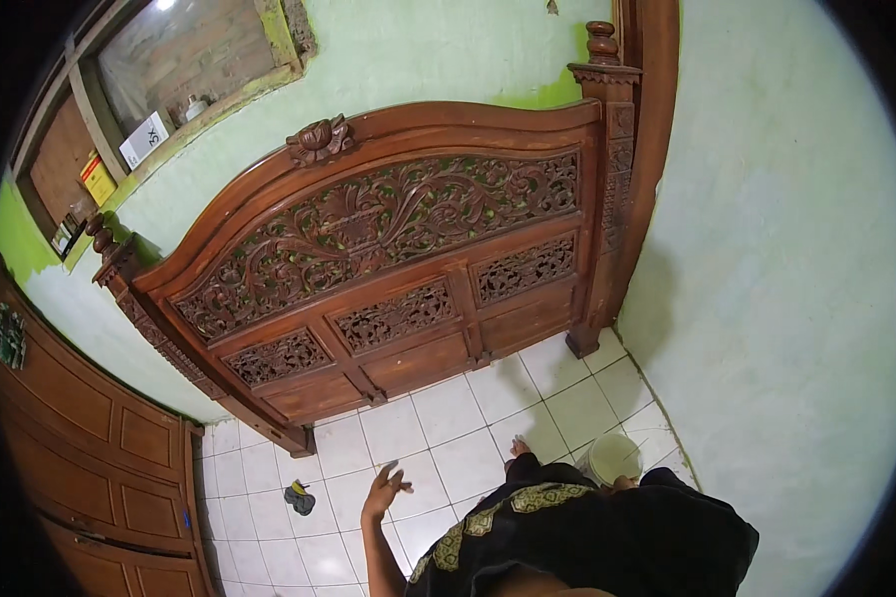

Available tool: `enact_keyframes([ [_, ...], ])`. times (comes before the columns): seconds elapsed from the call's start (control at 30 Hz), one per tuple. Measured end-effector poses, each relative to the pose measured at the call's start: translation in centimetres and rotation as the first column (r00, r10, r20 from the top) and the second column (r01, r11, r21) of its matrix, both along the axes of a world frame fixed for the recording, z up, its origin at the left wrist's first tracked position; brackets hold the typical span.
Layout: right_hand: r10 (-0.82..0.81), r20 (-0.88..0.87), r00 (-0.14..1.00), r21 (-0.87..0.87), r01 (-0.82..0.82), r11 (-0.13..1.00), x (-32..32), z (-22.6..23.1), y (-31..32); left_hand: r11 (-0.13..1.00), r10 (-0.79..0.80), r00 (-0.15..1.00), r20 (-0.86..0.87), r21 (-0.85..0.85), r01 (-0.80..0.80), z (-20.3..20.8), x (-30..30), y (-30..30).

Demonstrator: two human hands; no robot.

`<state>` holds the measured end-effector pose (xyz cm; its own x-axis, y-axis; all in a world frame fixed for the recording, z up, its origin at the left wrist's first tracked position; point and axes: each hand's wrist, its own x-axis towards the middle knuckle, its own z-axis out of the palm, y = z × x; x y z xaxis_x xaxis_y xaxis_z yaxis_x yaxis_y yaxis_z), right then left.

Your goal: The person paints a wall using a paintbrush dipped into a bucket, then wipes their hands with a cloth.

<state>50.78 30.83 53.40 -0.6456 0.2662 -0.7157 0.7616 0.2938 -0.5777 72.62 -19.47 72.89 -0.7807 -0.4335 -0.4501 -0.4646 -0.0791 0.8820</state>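
Note:
My left hand [385, 490] is raised over the tiled floor with its fingers apart, holding nothing. Nearest to it lies a small dark crumpled thing [299, 497], like a rag, with a yellowish bit on top. At my right is a pale round bucket [612, 459], partly covered by my black patterned clothing [587, 532]. A patch of skin shows at the bucket's near rim; whether it is my right hand or a foot I cannot tell. Ahead stands a carved brown wooden headboard [398, 362] with openwork panels and turned posts, upright and close to the green wall.
White floor tiles [438, 408] run up to the headboard. A brown panelled wooden cabinet or door [119, 438] stands at the left. Above it, a window ledge carries a white box [145, 139] and a yellow pack [98, 179]. A pale wall [786, 298] bounds the right side.

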Motion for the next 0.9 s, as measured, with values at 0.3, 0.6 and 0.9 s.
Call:
enact_keyframes([
  [0.3,-0.097,-0.081,0.992,-0.148,0.084,0.985,-1.2,1.9,-2.2,0.834,0.464,0.832,0.306,0.165,-0.526,-19.9,15.1,6.5],
  [0.6,0.854,-0.13,0.505,0.728,-0.536,0.428,-1.2,-1.2,-0.3,0.959,0.244,0.849,0.468,0.011,-0.282,-24.3,12.3,10.1],
  [0.9,0.923,0.313,0.223,0.634,-0.773,-0.028,-4.1,-3.9,1.6,0.952,0.274,0.865,0.42,0.012,-0.307,-23.0,13.3,10.1],
])
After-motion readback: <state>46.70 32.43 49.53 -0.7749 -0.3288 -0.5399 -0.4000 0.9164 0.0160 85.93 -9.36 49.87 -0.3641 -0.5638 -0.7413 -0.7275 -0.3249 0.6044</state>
